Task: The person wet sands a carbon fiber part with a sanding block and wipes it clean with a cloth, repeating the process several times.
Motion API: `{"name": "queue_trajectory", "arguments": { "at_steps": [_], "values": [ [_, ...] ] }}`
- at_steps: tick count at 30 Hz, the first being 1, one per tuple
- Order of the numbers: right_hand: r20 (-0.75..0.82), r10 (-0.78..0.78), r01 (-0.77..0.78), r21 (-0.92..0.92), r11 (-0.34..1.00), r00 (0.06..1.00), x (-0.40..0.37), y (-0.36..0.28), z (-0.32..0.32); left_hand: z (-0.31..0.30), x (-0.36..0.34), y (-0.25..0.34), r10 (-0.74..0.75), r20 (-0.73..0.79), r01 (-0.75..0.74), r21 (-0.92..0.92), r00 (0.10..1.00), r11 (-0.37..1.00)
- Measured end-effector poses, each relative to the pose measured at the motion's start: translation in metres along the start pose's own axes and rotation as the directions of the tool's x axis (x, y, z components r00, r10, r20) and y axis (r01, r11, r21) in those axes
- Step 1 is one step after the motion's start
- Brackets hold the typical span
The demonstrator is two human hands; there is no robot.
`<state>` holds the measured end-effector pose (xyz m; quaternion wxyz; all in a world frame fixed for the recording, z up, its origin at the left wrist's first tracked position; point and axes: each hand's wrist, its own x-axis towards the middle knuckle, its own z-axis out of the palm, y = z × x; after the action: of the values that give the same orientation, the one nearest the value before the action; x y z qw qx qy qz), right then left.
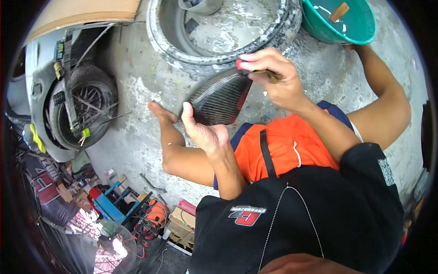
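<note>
- Black, glossy shell with a fine woven pattern, tilted between both hands above the floor, with a pointed corner towards the lower right and a dark red tint along the right side.
- Supported low at the left edge by the left hand, palm turned up, thumb raised beside the rim; fingers cupped and partly closed around the shell, tips hidden behind it.
- Pinched in the right hand, at the shell's upper end: a small red-and-black pad, fingers closed on it; also a dull yellow piece under the same hand, too blurred to name or to tell how firmly gripped.
- Just beyond the shell, flat on the floor: a large grey ring with wet, white-flecked surfaces, and inside its opening a small grey tub.
- Right of the ring, a green bucket with liquid inside and a wooden handle sticking up.
- Far left, upright against a grey car panel: a wheel with a black tyre.
- Lower left, crowded together on the floor: a blue metal frame, an orange tool among cables, a pink packet and a cardboard box.
- Nearest the camera, a black shirt with a beaded chain, above orange shorts and bare legs spread either side.
</note>
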<state>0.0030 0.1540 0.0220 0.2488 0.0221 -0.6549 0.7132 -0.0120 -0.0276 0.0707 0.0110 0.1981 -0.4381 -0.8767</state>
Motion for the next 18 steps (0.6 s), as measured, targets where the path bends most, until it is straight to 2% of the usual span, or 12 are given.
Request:
{"name": "queue_trajectory", "arguments": {
  "at_steps": [1,3,6,7,8,10,11,13,14,15,17,18],
  "values": [
    [0.005,0.103,-0.103,0.008,0.995,0.995,-0.004,0.007,-0.007,-0.007,0.003,0.002,-0.064,-0.011,0.063,-0.05,0.998,0.997],
    [-0.013,0.164,-0.164,-0.015,0.986,0.986,-0.012,0.013,-0.02,-0.017,0.01,0.013,-0.154,-0.014,0.15,-0.145,0.988,0.978],
    [-0.033,0.233,-0.234,-0.024,0.972,0.972,-0.003,0.01,-0.022,-0.042,0.029,0.024,0.03,0.036,-0.026,-0.121,0.999,0.992],
    [-0.043,0.25,-0.25,-0.012,0.968,0.967,0.001,0.005,-0.026,-0.081,0.047,0.029,-0.054,0.18,0.104,-0.285,0.982,0.953],
    [-0.017,0.275,-0.275,-0.008,0.961,0.961,0.006,0.005,-0.032,-0.08,0.046,0.028,-0.062,0.138,0.102,-0.305,0.988,0.947],
    [0.01,0.571,-0.566,0.15,0.811,0.821,0.02,-0.021,-0.041,-0.079,0.044,0.027,-0.079,0.054,0.093,-0.345,0.995,0.934],
    [0.017,0.572,-0.568,0.149,0.81,0.82,0.019,-0.017,-0.045,-0.084,0.04,0.024,-0.089,0.14,0.13,-0.314,0.986,0.941],
    [0.11,0.614,-0.579,0.492,0.65,0.782,0.021,-0.001,-0.053,-0.056,0.025,0.022,-0.081,0.386,0.201,-0.282,0.919,0.938],
    [0.11,0.611,-0.577,0.491,0.652,0.784,0.023,0.0,-0.055,-0.041,0.018,0.02,-0.075,0.499,0.228,-0.254,0.863,0.94],
    [0.101,0.582,-0.546,0.506,0.668,0.807,0.025,-0.002,-0.054,-0.012,0.005,0.014,0.048,0.304,0.039,-0.275,0.951,0.961],
    [0.115,0.537,-0.507,0.538,0.674,0.836,0.027,-0.004,-0.055,-0.028,0.015,0.009,0.189,0.327,-0.041,-0.409,0.926,0.912],
    [0.117,0.538,-0.51,0.534,0.675,0.835,0.026,-0.009,-0.055,-0.019,0.018,0.004,0.189,0.324,-0.041,-0.412,0.927,0.91]
  ]
}}
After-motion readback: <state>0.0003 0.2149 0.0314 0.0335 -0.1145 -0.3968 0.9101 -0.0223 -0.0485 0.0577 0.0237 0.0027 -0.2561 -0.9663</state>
